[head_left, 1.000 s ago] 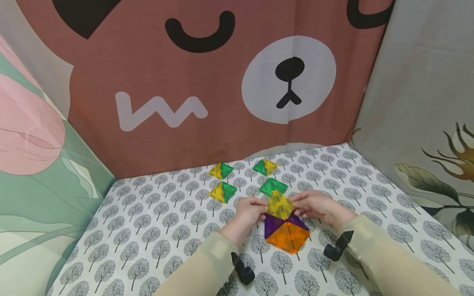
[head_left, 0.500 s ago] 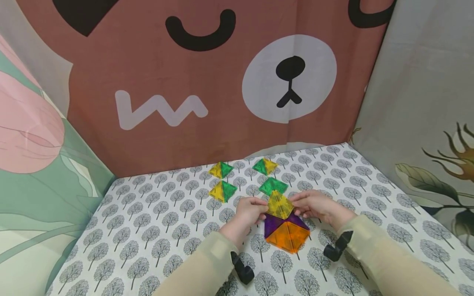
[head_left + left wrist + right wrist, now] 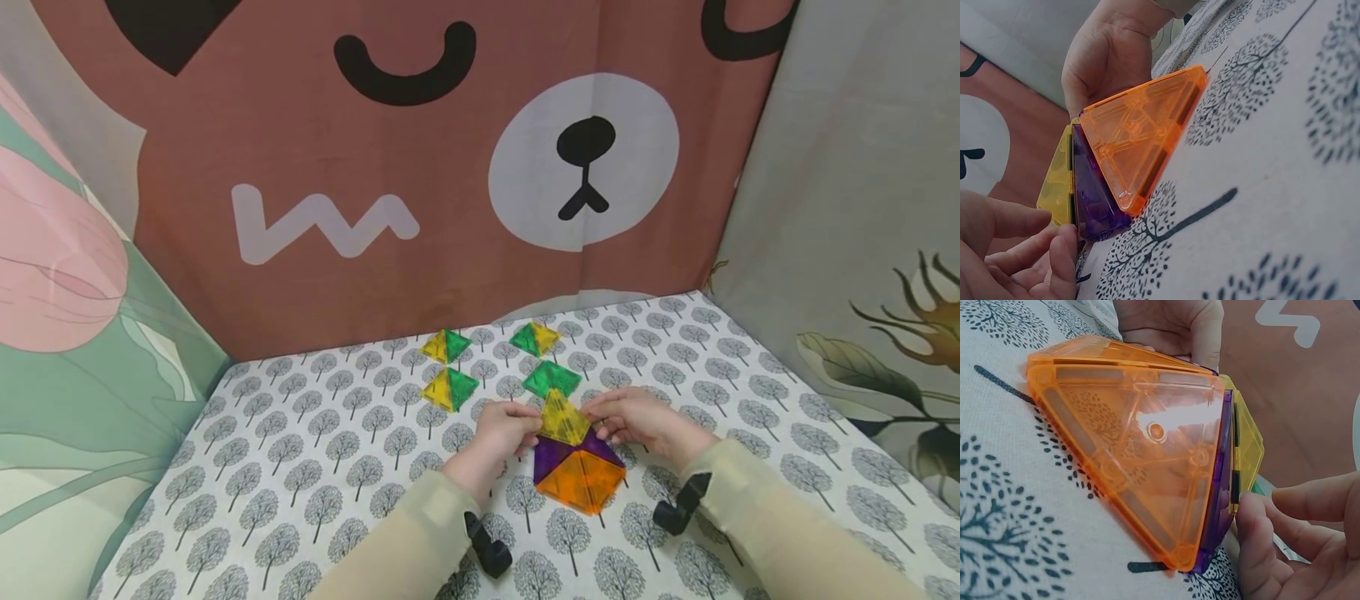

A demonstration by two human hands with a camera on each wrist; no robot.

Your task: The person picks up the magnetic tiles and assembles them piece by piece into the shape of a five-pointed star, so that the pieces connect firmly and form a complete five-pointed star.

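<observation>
A yellow triangular magnetic-tile piece (image 3: 564,418) stands against purple triangular tiles (image 3: 551,452), with orange triangular tiles (image 3: 582,483) on the near side. Together they form a raised, faceted shape on the tree-print cloth. My left hand (image 3: 504,433) pinches the yellow piece at its left lower corner; in the left wrist view its fingertips (image 3: 1041,219) meet that corner beside the purple tile. From the opposite side my right hand (image 3: 641,421) pinches the right lower corner, its fingertips (image 3: 1250,506) at the yellow edge in the right wrist view.
Behind the hands lies a green tile piece (image 3: 552,379). Farther off are several yellow-and-green pieces, including one at the back right (image 3: 535,338) and one at the left (image 3: 450,389). A brown bear-print curtain (image 3: 420,283) hangs along the far table edge.
</observation>
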